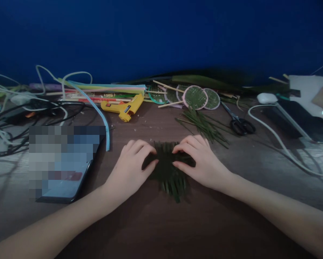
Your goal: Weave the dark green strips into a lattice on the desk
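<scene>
Your one woven green piece (165, 169) lies on the worktop (140, 230) directly in front of you, between your two hands. Its strips cross at the middle; the loose ends on the near side fan towards you, leaning slightly right, while shorter ends point away. Its longer direction seems to run from you towards the wall, though your fingers cover both sides.

Your left hand (134, 160) and right hand (200, 158) are curled inward, fingertips at the left and right of the piece, thumb and forefinger apart on each. You cannot tell from this view whether either is pinching strips or just resting on them.

Beyond the piece lies one pile of loose green strips (204, 124), too overlapped to count. Past these you have at least four round woven discs (195, 97), overlapping. You also have one yellow glue gun (129, 108), one pair of scissors (235, 119) and, to the left, one touchscreen device (67, 169).
</scene>
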Tool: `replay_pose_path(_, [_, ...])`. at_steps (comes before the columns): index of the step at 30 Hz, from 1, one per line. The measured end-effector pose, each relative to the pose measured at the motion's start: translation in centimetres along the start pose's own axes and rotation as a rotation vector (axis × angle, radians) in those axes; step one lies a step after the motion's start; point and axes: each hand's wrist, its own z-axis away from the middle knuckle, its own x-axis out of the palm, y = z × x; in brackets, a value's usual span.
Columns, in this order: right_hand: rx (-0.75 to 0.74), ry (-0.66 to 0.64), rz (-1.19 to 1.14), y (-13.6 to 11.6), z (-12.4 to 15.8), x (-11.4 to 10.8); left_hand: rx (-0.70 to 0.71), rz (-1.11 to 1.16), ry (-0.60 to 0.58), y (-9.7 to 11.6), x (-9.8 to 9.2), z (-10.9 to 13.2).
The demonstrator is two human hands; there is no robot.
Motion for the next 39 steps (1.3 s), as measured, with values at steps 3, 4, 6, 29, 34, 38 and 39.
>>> replay_pose_path(3, [0.006, -0.008, 0.005, 0.05, 0.0, 0.0, -0.007, 0.005, -0.001, 0.03, 0.02, -0.05])
replay_pose_path(4, [0.008, -0.011, 0.006, 0.04, 0.0, -0.02, -0.005, 0.005, -0.001, 0.04, 0.02, -0.06])
replay_pose_path(6, [0.01, -0.017, 0.003, 0.01, 0.0, -0.05, 0.003, 0.003, -0.002, 0.05, 0.02, -0.07])
replay_pose_path(29, [0.014, -0.023, -0.03, -0.11, -0.16, -0.1, 0.046, 0.018, -0.092, 0.19, 0.03, -0.24])
replay_pose_path(34, [0.013, -0.024, -0.029, -0.08, -0.15, -0.06, 0.042, 0.021, -0.096, 0.11, 0.1, -0.24])
replay_pose_path(38, [0.009, -0.019, -0.033, -0.05, -0.08, -0.04, 0.046, 0.013, -0.091, 0.15, 0.14, -0.21])
replay_pose_path(39, [0.01, -0.014, -0.034, -0.05, -0.07, -0.04, 0.045, 0.01, -0.089, 0.17, 0.13, -0.21])
